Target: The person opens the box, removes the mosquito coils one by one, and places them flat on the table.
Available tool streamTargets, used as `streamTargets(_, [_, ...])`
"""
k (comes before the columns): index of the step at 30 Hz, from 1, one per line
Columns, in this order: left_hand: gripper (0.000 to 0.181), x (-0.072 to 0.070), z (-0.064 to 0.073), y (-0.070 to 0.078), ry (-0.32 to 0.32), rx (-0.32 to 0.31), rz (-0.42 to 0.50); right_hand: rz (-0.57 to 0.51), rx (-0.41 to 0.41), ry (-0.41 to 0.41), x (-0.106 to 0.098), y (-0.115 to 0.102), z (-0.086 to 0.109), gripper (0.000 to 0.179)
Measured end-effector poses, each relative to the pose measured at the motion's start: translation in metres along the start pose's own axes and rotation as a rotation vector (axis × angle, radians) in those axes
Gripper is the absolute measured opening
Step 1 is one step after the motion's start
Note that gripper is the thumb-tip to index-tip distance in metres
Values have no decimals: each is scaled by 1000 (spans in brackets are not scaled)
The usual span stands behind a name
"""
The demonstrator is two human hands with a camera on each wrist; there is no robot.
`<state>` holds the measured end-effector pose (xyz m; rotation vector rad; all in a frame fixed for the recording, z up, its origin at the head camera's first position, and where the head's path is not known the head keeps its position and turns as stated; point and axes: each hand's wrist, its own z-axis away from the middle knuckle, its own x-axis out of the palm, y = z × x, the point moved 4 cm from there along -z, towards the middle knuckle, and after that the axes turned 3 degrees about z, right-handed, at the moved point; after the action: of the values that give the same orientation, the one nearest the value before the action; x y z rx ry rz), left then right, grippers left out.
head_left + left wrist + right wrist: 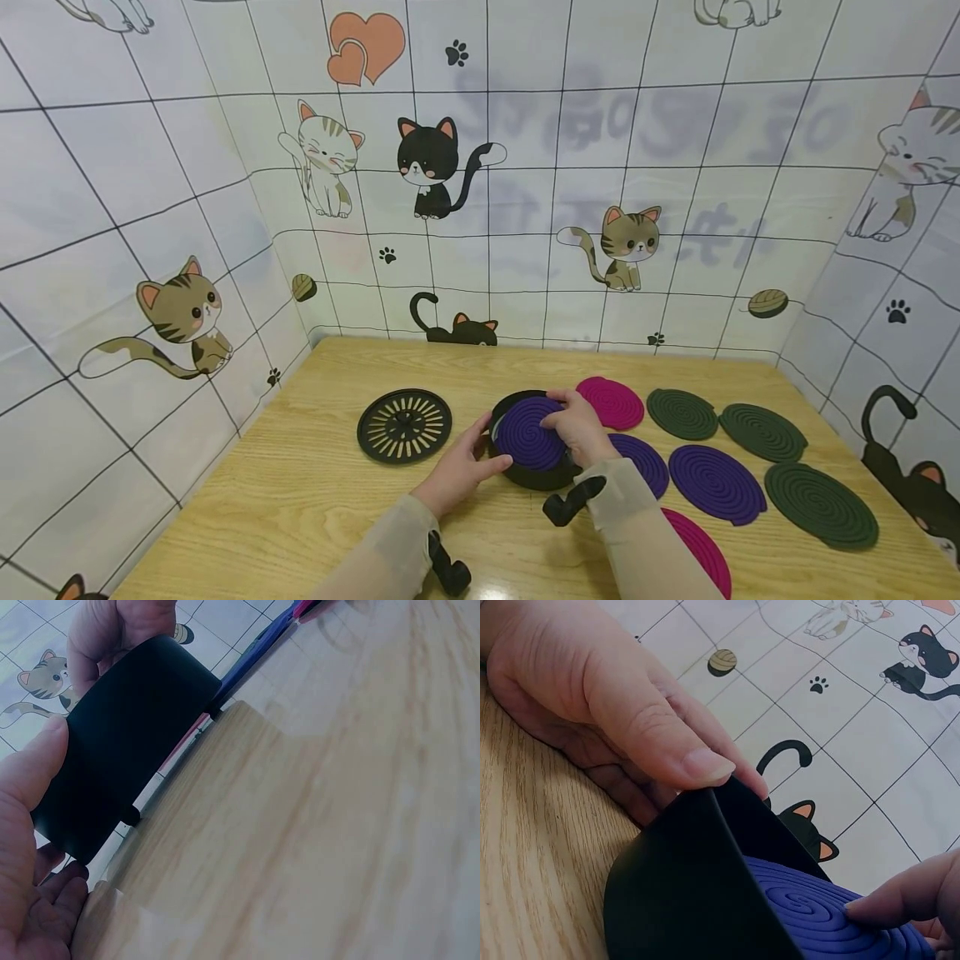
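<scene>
A purple mosquito coil [529, 433] leans inside a round black mosquito coil holder [540, 480], which has short feet and a smooth side wall. On the left, my left hand [459, 471] grips the holder's wall between thumb and fingers; the thumb lies across the rim in the right wrist view. My right hand [583, 427] reaches over the far right of the holder and pinches the coil at its edge, a fingertip [859, 909] lying on the spiral. In the left wrist view, the black side wall [135, 742] hides the coil.
A slotted black lid [405, 426] lies to the left on the wooden table. To the right are green coils [821, 505], purple coils [716, 482] and pink coils [611, 403]; my right arm partly covers some. A cat-print sheet hangs behind and at both sides.
</scene>
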<state>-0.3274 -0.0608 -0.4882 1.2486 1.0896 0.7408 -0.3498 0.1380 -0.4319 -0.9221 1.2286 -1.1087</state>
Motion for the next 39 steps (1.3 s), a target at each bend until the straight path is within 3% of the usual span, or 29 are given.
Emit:
streamTargets(13, [89,0,1,0,1,-6,15,-7,9,7,-8,-7,3,57])
streamTargets(21, [91,-1,-1,-2,2,-5,-6,-182,38,-64,-21,-7,0,60])
streamTargets(30, [86,-1,-1,-3,6,12,6,-347,86,-118,-44,-6,7,65])
streamTargets(39, [84,0,1,1,17,30,3,-377,63,-154,-83,-6,23,62])
